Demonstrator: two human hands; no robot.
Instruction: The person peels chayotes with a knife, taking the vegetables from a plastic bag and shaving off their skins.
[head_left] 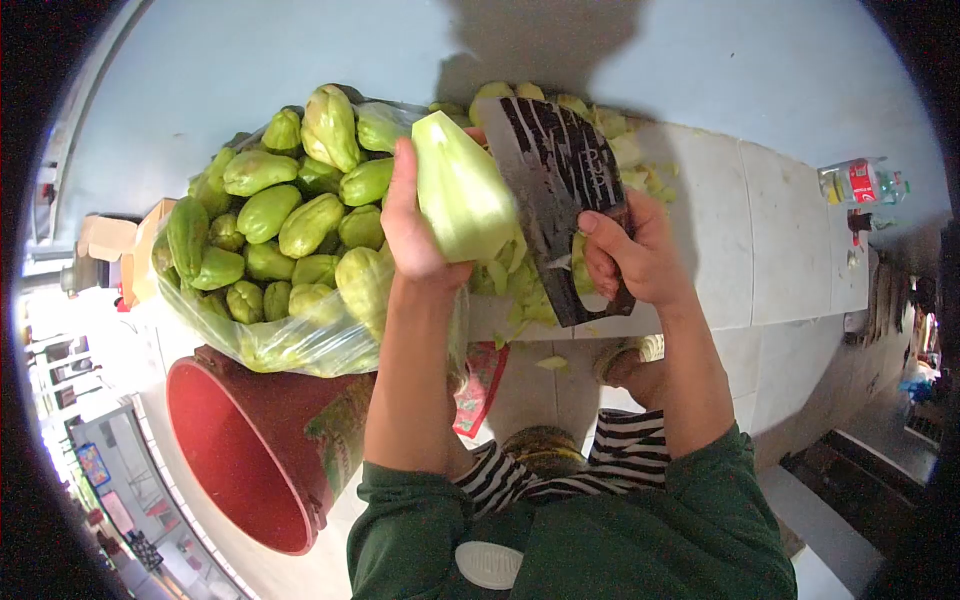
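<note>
A pale, peeled chayote point(457, 192) stands in my left hand point(412, 228), with the thumb along its left side and the other fingers mostly hidden behind it. My right hand point(637, 252) is closed round the handle of a wide, dark-bladed cleaver point(548, 165), whose blade points up beside the chayote. Wet streaks mark the blade. Left of my hands, a clear plastic bag point(310, 345) bulges with several unpeeled green chayotes point(268, 212). Green peelings point(528, 302) lie below the cleaver. Behind it, more pale chayotes point(492, 93) sit partly hidden along the wall.
A red bucket point(235, 450) lies tilted at lower left, under the bag. The white tiled counter point(715, 230) runs to the right, where a plastic bottle with a red label point(863, 183) is. An open cardboard box point(148, 245) is at far left.
</note>
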